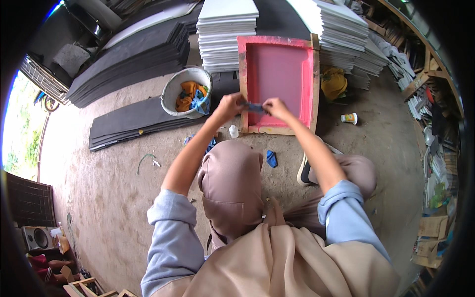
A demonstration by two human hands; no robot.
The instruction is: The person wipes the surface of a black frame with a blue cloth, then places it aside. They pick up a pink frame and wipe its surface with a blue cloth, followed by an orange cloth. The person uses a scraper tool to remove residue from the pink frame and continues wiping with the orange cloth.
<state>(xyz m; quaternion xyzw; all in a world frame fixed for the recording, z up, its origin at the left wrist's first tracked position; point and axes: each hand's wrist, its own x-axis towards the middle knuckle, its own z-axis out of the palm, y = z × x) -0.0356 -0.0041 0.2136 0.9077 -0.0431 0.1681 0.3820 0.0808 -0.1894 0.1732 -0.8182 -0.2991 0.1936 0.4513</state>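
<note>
Both of my hands are stretched out ahead, each closed on one end of a small dark blue-grey rag (pixel 255 107). My left hand (pixel 231 106) pinches its left end and my right hand (pixel 275 107) its right end. The rag spans the short gap between them. Behind and below it stands a wooden-edged silkscreen frame (pixel 313 106) with a pink border and a pale, purplish mesh. My hands are over its lower left part; whether they touch it I cannot tell.
Left of the frame, a white bucket (pixel 169 94) holds orange and blue cloths. A small white bottle (pixel 233 131), a blue scrap (pixel 271 159) and a cup (pixel 349 119) lie about on the floor. Black sheets (pixel 133 121) and white stacked sheets (pixel 226 39) stand beyond.
</note>
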